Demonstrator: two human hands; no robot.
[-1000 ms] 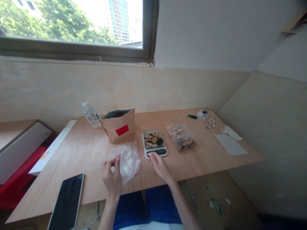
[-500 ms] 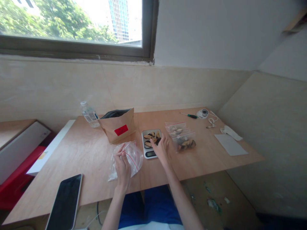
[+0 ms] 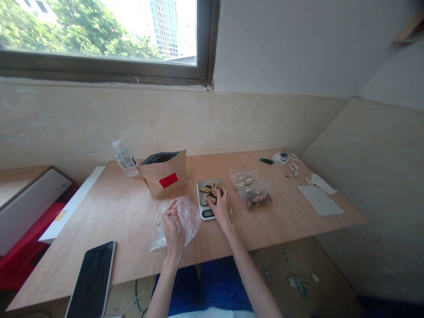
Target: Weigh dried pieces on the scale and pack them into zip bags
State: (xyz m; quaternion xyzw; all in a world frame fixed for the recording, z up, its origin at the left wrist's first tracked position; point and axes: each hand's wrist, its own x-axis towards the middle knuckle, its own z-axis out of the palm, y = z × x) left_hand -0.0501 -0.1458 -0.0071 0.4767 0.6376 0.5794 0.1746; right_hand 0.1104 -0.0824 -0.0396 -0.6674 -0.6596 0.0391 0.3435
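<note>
A: "What is the left hand (image 3: 174,230) doing?"

B: "It is pinching the thin, crinkled clear bag (image 3: 191,221) by its edge, near the red seal line, while the plastic is lying loosely on the wooden worktop (image 3: 129,221)."

A: "And the right hand (image 3: 221,207)?"

B: "Its thumb and fingers are curving over the dark-edged, tan slices (image 3: 206,189) on the scale (image 3: 200,210) — I can't tell whether they are gripping any. The slices are resting in the shallow, squarish tray, and the white body is showing a small display (image 3: 207,213) too tiny to read."

A: "Is any writing showing?"

B: "The brown paper pouch (image 3: 155,180) is standing open, showing a dark lining and wearing a bright red label (image 3: 168,180); its lettering is too small to read. The clear ribbed bottle (image 3: 126,161) is leaning in view behind it, its print also unreadable."

A: "What is lying to the right?"

B: "Two filled bags (image 3: 257,197) are sitting beside the scale — transparent, red-lined and bulging with pieces. A green-handled screwdriver (image 3: 266,160) is lying near a rounded white camera (image 3: 280,157)."
</note>
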